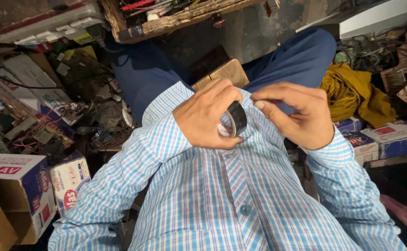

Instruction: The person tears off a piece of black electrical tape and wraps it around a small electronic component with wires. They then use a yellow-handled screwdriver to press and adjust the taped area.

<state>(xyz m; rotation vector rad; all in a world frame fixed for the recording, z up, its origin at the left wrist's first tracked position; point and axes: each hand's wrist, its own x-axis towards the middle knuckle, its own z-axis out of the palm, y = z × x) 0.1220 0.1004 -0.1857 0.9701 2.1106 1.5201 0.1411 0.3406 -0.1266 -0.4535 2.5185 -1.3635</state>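
My left hand [206,117] grips a roll of black tape [235,119] in front of my chest, fingers wrapped round its rim. My right hand [301,114] hovers just to the right of the roll, thumb and forefinger pinched together close to its edge; whether they hold a tape end is unclear. Both arms wear a blue-and-white checked shirt [222,200]. My knees in dark blue trousers [301,58] show beyond the hands.
A wooden block [226,72] lies between my knees. Cardboard boxes [20,186] and circuit boards [8,121] crowd the left. A yellow cloth [357,93] and small boxes [389,137] lie at right. A wooden tray [175,18] of tools sits ahead.
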